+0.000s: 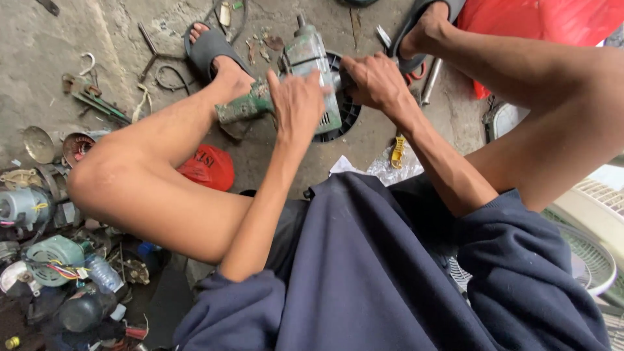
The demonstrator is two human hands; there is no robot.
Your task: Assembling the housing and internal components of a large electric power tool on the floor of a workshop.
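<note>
A worn green and grey power drill [305,62] lies across the concrete floor between my feet, its handle pointing left. My left hand [296,104] presses flat on the drill's body with fingers together. My right hand [374,81] grips the drill's right side, fingers curled around it. A black round slotted cover [348,114] lies under the drill. I sit low, knees bent wide, wearing dark sandals [211,45].
Several old motors and metal parts [45,253] are heaped at the lower left. A red plastic bag [209,167] lies by my left leg. Loose tools [94,94] are scattered at the upper left. White fan guards [588,253] stand at right. A red sheet [539,19] is at the top right.
</note>
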